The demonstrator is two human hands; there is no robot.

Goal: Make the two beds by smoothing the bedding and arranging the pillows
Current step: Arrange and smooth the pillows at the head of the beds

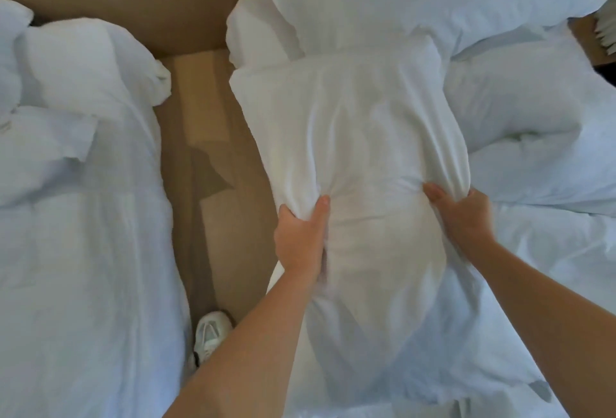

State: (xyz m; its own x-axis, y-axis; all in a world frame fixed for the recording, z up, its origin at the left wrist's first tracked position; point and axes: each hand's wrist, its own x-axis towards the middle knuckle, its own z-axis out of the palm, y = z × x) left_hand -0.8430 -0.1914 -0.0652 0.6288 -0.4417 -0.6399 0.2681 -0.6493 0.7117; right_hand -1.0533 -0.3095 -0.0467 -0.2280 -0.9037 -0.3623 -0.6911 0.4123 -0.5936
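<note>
Head camera: the left bed's rumpled white duvet [83,217] runs off the left edge, and its crumpled white pillows [60,60] are partly cut off there. On the tan floor strip [206,150], a white sneaker [211,334] is half hidden behind the forearm. The left hand [300,237] grips the long white pillow [350,150], thumb on top and fingers buried in the fabric. That pillow stretches lengthwise over the right bed's white bedding [533,251]. The right hand [461,214] clamps a bunched fold of it, fingertips hidden.
</note>
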